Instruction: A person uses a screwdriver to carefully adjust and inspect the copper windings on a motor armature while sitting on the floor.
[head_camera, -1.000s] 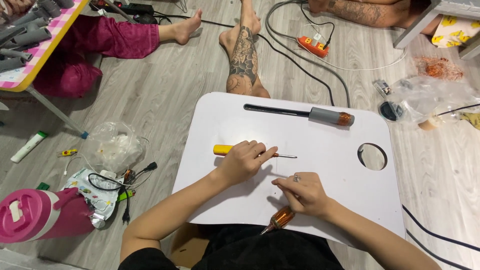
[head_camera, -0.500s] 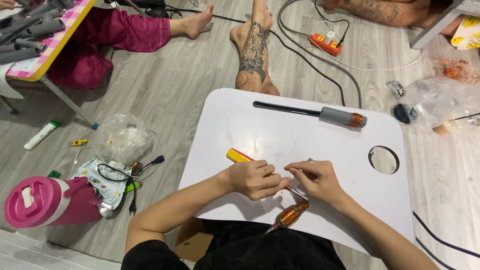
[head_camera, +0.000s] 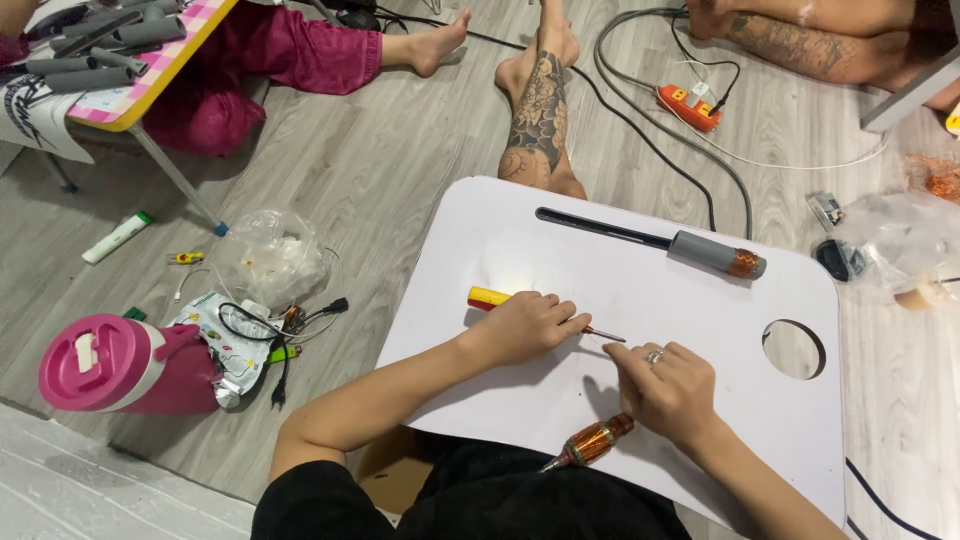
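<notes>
Grey wooden floor boards (head_camera: 400, 180) fill the room, and a white lap table with rounded corners (head_camera: 620, 300) stands over the legs of the person who wears the camera. This table has a round hole (head_camera: 794, 349) near its right edge.

On the table, the left hand (head_camera: 525, 325) is closed around a small screwdriver with a yellow and red handle (head_camera: 488, 297). The handle sticks out on the left of the fist, and the thin metal tip (head_camera: 605, 335) comes out on the right, close to the table top. The right hand (head_camera: 665, 390), with a ring on one finger, is closed around a tool wound with copper-coloured wire (head_camera: 592, 442). Its wound end points down-left over the near edge of the table. The fingertips of the right hand are just beside the screwdriver tip.

Farther on the table lies a long tool with a black rod, a grey sleeve and a copper end (head_camera: 690, 248), apart from both hands.

On the floor to the left are a pink round bottle (head_camera: 110, 365), a clear plastic bag (head_camera: 275, 255) and some black cables (head_camera: 285, 325). An orange power strip (head_camera: 688, 105) lies at the top. Bare feet and a tattooed leg (head_camera: 535, 110) of other people rest on the floor beyond the table.
</notes>
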